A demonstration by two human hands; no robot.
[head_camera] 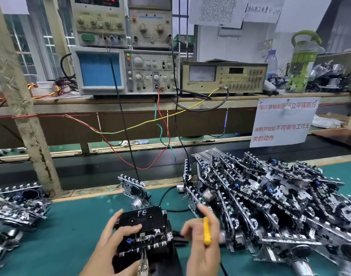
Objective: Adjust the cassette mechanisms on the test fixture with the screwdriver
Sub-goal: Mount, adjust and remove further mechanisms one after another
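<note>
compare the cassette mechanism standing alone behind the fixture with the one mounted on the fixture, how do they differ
The lone mechanism stands on edge on the green mat, untouched; the mounted mechanism lies flat on the test fixture, with the left hand resting on it. The mounted one carries a black cassette marked FE; the lone one has none. Both are metal-framed with a toothed edge strip.

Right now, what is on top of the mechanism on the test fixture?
A black cassette marked FE lies on it, with the left hand resting on the cassette's front edge. The mechanism underneath is mostly covered.
</note>
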